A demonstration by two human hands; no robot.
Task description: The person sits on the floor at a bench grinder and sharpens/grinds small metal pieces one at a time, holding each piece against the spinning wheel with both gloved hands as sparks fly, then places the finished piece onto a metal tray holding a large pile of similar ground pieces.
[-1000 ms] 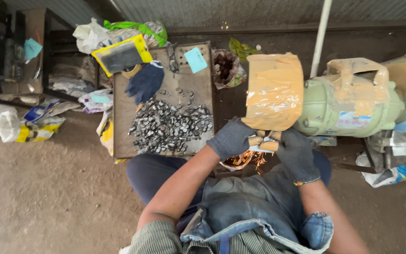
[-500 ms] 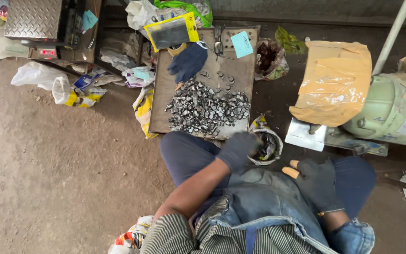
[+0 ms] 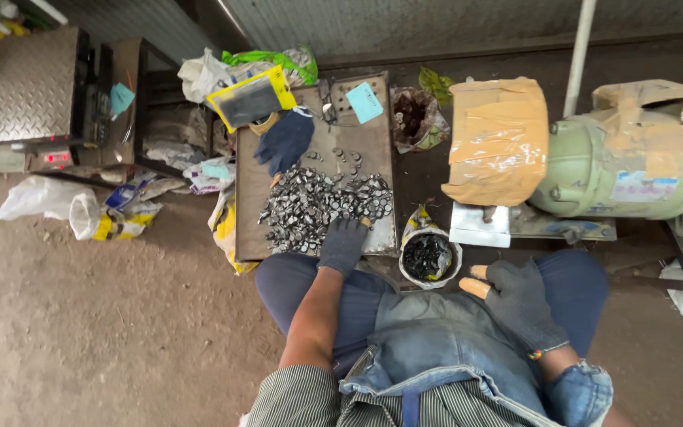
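Observation:
My left hand (image 3: 343, 243), in a dark knit glove, rests on the near edge of a heap of small shiny metal pieces (image 3: 322, 205). Its fingers curl down into them, and whether it grips any is hidden. The heap lies on a brown board (image 3: 248, 225) across my left knee. My right hand (image 3: 515, 296), also gloved with two bare fingertips showing, lies spread on my right thigh and holds nothing. Between my hands stands a small bag of dark pieces (image 3: 428, 255).
A spare dark glove (image 3: 284, 138), a yellow-edged pouch (image 3: 250, 99) and a blue card (image 3: 365, 101) lie at the board's far end. A green motor (image 3: 618, 170) with a cardboard-wrapped head (image 3: 496, 138) stands right. A metal scale platform (image 3: 33, 87) and plastic bags (image 3: 49, 207) lie left.
My left hand has left the cardboard-wrapped machine and reached forward onto the heap of metal pieces. My right hand has come down onto my thigh. The view has swung back and forth.

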